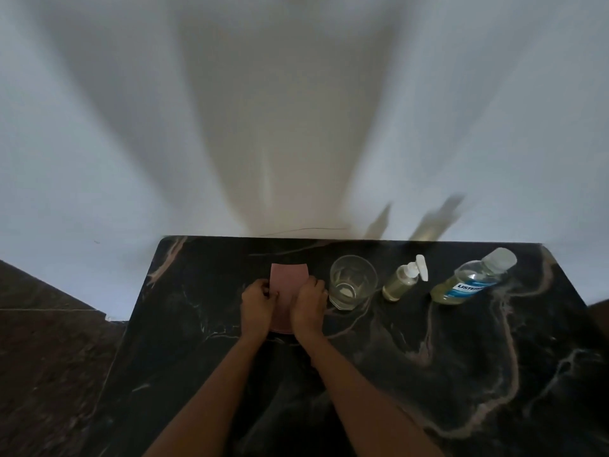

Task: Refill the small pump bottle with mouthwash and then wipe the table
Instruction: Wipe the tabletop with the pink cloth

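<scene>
A pink cloth (287, 281) lies flat on the black marble table (428, 374), near its far edge. My left hand (257, 306) grips the cloth's left edge and my right hand (308, 306) presses on its right side. To the right stands a small clear pump bottle (400, 281) with a white pump and pale yellowish liquid inside. Further right stands a mouthwash bottle (471, 279) with a blue label and a clear cap, holding yellowish liquid low down.
A clear drinking glass (352, 281) stands between the cloth and the pump bottle, close to my right hand. A white wall rises behind the table's far edge. Dark floor (49, 374) shows to the left of the table.
</scene>
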{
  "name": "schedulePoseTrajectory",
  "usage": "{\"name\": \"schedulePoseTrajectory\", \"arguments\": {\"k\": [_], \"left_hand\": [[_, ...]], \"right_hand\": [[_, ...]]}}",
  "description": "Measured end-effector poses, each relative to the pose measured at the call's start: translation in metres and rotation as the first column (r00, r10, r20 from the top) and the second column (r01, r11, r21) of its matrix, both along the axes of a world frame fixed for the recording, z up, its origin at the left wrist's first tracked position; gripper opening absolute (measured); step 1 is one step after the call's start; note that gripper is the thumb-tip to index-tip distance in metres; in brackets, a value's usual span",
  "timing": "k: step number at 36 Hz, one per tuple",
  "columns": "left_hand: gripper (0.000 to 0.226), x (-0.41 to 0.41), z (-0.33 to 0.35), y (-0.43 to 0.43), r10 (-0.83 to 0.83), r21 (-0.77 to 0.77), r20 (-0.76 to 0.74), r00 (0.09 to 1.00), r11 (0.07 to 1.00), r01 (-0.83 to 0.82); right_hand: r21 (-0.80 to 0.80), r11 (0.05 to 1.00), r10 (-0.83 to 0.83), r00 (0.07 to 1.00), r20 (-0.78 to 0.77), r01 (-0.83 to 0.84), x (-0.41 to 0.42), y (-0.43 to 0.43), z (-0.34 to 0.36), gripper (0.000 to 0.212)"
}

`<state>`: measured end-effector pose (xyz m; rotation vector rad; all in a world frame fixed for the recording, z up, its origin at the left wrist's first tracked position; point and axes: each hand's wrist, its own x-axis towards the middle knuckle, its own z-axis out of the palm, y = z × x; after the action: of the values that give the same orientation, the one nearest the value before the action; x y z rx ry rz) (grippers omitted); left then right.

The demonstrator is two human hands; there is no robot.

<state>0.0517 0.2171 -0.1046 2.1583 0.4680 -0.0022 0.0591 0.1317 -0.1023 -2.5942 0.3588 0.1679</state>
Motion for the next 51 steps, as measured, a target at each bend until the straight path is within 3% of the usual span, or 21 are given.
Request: {"name": "schedulePoseTrajectory", "arguments": {"k": [6, 18, 30, 38, 44, 51], "left_hand": [[0.022, 0.002, 0.001, -0.001, 0.014, -0.012, -0.032, 0.999, 1.0, -0.014], [0.024, -0.02, 0.016, 0.004, 0.057, -0.043, -0.049, 0.997, 0.997, -0.059], [0.02, -0.101, 0.049, -0.014, -0.032, -0.172, -0.067, 0.997, 0.985, 0.02], [0.029, -0.176, 0.062, -0.055, -0.086, -0.217, -0.102, 0.991, 0.974, 0.062], [0.024, -0.222, 0.058, -0.085, -0.151, -0.242, -0.123, 0.981, 0.963, 0.118], [0.024, -0.26, 0.042, -0.122, -0.257, -0.214, -0.199, 0.946, 0.953, 0.214]], "right_hand": [[0.038, 0.996, -0.083, 0.994, -0.071, 0.085, 0.001, 0.006, 0.004, 0.028], [0.143, 0.988, -0.047, 0.994, -0.103, 0.061, -0.023, 0.0, 0.033, 0.018], [0.324, 0.945, 0.055, 0.998, -0.042, -0.038, -0.116, -0.05, 0.066, 0.028], [0.377, 0.925, 0.053, 0.998, -0.02, -0.042, -0.183, -0.101, 0.073, 0.022], [0.397, 0.918, -0.013, 0.999, -0.031, 0.024, -0.23, -0.132, 0.067, 0.03], [0.364, 0.926, -0.063, 0.993, -0.1, 0.096, -0.276, -0.173, 0.057, 0.025]]}}
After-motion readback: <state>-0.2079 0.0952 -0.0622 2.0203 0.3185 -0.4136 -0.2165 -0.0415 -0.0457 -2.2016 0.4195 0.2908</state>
